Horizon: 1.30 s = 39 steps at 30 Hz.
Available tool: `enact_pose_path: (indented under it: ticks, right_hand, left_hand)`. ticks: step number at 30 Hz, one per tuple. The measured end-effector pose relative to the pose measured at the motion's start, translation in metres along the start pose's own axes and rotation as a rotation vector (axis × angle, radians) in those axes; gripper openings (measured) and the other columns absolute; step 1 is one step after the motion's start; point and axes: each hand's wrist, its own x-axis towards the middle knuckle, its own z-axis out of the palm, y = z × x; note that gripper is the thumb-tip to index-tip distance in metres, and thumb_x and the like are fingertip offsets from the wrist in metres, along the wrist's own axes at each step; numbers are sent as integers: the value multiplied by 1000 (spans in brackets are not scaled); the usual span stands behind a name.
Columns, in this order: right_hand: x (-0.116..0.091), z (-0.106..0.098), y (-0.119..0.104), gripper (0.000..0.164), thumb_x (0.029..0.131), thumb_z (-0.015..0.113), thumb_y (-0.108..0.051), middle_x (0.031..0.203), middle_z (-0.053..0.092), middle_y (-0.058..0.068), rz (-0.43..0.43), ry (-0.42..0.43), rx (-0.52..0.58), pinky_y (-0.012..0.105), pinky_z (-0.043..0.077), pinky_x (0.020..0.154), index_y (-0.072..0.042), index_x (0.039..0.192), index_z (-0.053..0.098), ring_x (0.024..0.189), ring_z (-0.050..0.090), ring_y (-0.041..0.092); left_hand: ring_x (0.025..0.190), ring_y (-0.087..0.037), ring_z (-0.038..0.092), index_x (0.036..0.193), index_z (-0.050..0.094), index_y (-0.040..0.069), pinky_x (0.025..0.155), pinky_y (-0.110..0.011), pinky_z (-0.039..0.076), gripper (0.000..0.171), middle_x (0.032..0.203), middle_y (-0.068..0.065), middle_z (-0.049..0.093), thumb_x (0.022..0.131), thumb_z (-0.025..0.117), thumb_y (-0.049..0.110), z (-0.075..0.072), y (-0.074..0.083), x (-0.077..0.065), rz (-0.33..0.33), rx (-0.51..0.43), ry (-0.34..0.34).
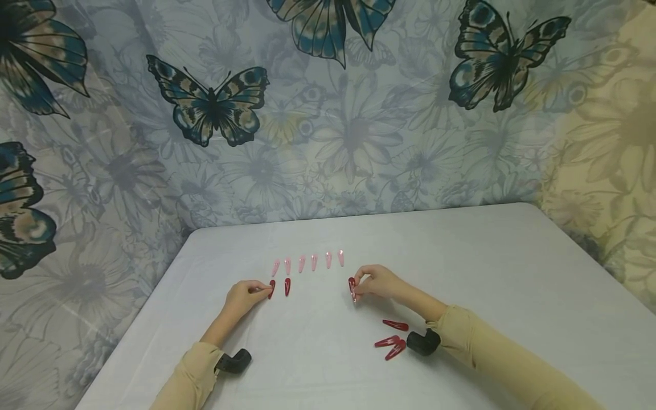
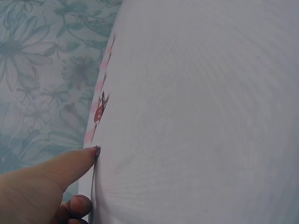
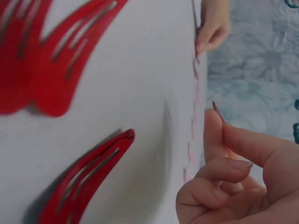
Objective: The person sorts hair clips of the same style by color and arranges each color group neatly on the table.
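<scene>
My left hand pinches a red snap hair clip at the left end of a short red row, thumb and fingertips at its side. Just right of it lies another red snap hair clip. Over the table, my right hand pinches a third red snap hair clip between thumb and forefinger, the other fingers curled below. In the right wrist view only the tip of that clip shows above the fingers. Behind the red clips runs a row of several pink snap hair clips.
Below my right forearm lie several loose red clips, one apart and others close together, beside the black wrist camera. A second black wrist camera sits at the left cuff. The white table ends against butterfly-print cloth.
</scene>
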Motion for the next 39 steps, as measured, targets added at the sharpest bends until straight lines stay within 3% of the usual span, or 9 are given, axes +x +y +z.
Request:
enact_pose_path:
  ticks: [13, 21, 26, 33, 39]
  right_hand:
    - [27, 22, -18, 9, 76, 66, -6, 61, 63, 5, -38, -26, 96, 24, 24, 45, -7, 73, 57, 45, 28, 10]
    - [47, 43, -27, 10, 77, 67, -9, 62, 63, 2, -51, -3, 45, 25, 28, 50, -7, 72, 58, 55, 38, 12]
    - [58, 51, -34, 11, 76, 69, -9, 62, 62, 2, -41, 15, 34, 24, 27, 49, -6, 73, 59, 57, 37, 12]
    - [67, 61, -37, 11, 74, 69, -7, 65, 59, 0, -86, 46, -19, 24, 33, 54, -5, 70, 59, 64, 44, 12]
    - [68, 75, -39, 11, 75, 66, -3, 62, 57, 0, -144, 61, -105, 22, 34, 50, -3, 68, 58, 56, 43, 11]
  left_hand:
    - [60, -13, 43, 78, 72, 12, 59, -30, 34, 11, 65, 5, 58, 78, 70, 23, 1, 0, 1, 12, -13, -2]
    - [60, -13, 44, 77, 71, 11, 59, -31, 35, 13, 62, 5, 56, 77, 70, 24, 0, -6, 0, 10, -4, 6]
    - [60, -12, 44, 76, 72, 12, 60, -30, 34, 13, 66, 5, 59, 78, 70, 25, 0, -8, 0, 21, 2, 12]
    - [59, -12, 43, 77, 72, 13, 59, -30, 34, 11, 63, 7, 58, 77, 71, 23, 3, -6, 2, 35, -7, 14]
    - [58, -12, 42, 78, 72, 11, 59, -30, 34, 12, 58, 6, 54, 78, 70, 23, 3, -7, 1, 32, -10, 23]
